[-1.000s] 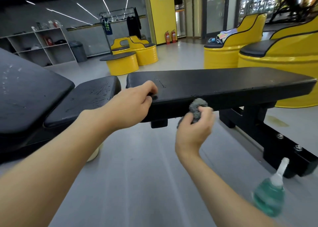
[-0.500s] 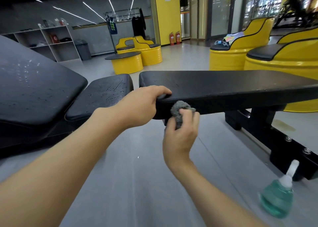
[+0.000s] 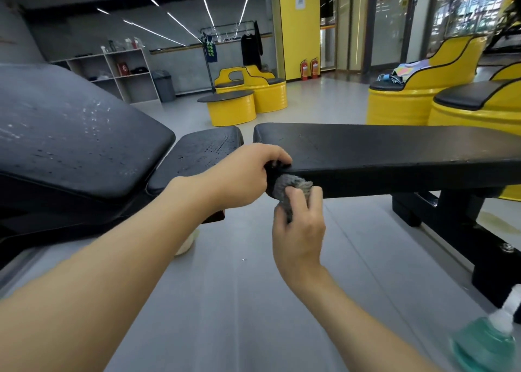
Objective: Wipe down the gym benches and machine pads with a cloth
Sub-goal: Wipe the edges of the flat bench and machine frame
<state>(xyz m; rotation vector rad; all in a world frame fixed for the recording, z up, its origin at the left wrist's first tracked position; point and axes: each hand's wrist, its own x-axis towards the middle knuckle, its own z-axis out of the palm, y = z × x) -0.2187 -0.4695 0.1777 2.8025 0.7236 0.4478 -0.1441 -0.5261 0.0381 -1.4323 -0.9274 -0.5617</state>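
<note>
A flat black bench pad (image 3: 394, 149) runs from the centre to the right edge. My left hand (image 3: 242, 177) grips its near-left corner, fingers curled over the top edge. My right hand (image 3: 300, 230) holds a bunched grey cloth (image 3: 291, 187) and presses it against the pad's front side, right beside the left hand. To the left lie a small black seat pad (image 3: 197, 154) and a large inclined back pad (image 3: 70, 134), both speckled with droplets.
A spray bottle of green liquid (image 3: 487, 343) stands on the grey floor at the bottom right. The bench's black steel foot (image 3: 479, 247) reaches toward it. Yellow drum seats (image 3: 400, 103) stand behind the bench, more (image 3: 234, 109) farther back, near white shelves (image 3: 121, 72).
My right hand has slid the cloth leftward along the pad's front side, up to the corner held by my left hand. The view has shifted a little to the left.
</note>
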